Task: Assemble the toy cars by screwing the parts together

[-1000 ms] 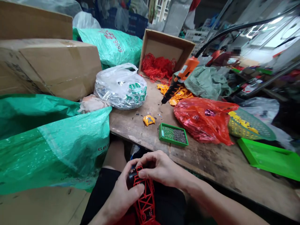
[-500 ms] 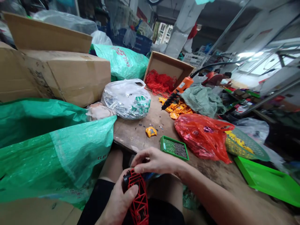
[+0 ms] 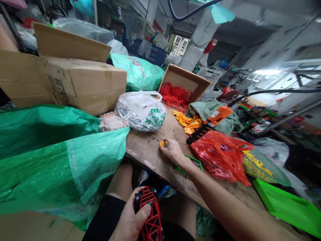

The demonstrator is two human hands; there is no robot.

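My left hand (image 3: 130, 217) is wrapped round a red lattice toy car frame (image 3: 152, 217) with black parts, above my lap. The thumb presses on the red bars. Over the table, my right hand (image 3: 174, 151) pinches a small orange plastic part (image 3: 163, 144), much of it hidden by the fingers. Below the right wrist lies a small green tray (image 3: 200, 163) of tiny metal pieces, partly covered by my forearm. To its upper right hangs an orange and black electric screwdriver (image 3: 217, 117) on a cable.
More orange parts (image 3: 188, 124) lie in a pile on the table (image 3: 142, 147). Behind them a cardboard box (image 3: 200, 82) holds red frames. A white plastic bag (image 3: 140, 112), a red bag (image 3: 218, 157) and a large green sack (image 3: 95, 160) stand around. A person (image 3: 228, 95) sits far back.
My right hand has left the red frame and reached forward to the orange part on the table. The screwdriver has swung right. My left hand keeps the frame.
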